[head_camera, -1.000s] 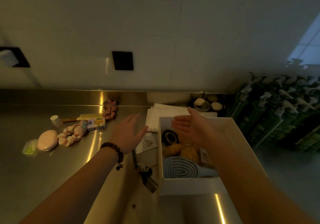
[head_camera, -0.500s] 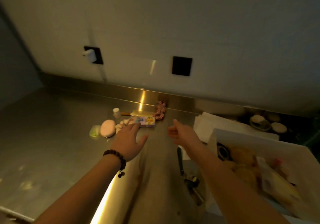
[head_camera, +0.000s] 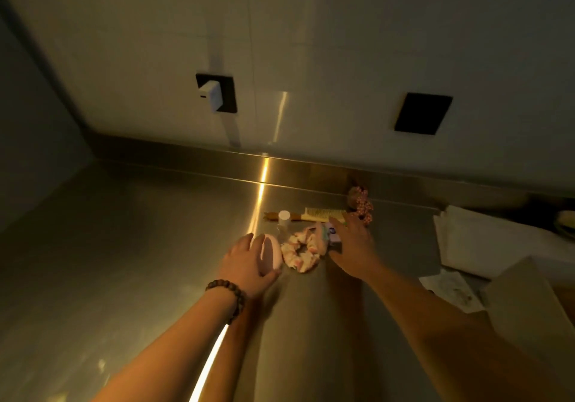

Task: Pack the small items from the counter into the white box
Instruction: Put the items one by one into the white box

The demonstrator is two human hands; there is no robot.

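My left hand (head_camera: 244,263) curls around a pink oval case (head_camera: 271,254) lying on the steel counter (head_camera: 140,246), thumb beneath it and fingers over its left side. My right hand (head_camera: 353,244) lies flat with fingers apart over a small printed box (head_camera: 333,236), mostly covering it. Between the hands rests a pale floral scrunchie (head_camera: 303,250). Behind them are a small white-capped bottle (head_camera: 283,217), a yellow comb (head_camera: 323,214) and a dark red scrunchie (head_camera: 361,204). Only a corner of the white box (head_camera: 529,305) shows at the right edge; its contents are hidden.
Folded white cloth (head_camera: 476,240) and a printed card (head_camera: 451,289) lie beside the box. The counter meets a wall with a raised steel lip behind the items. A white charger (head_camera: 211,96) sits in a black socket, with a second black socket plate (head_camera: 423,114) to its right.
The view has swung left, away from the box. My left hand has reached forward and closed around the pink case. My right hand has left the box and come over the small printed box.
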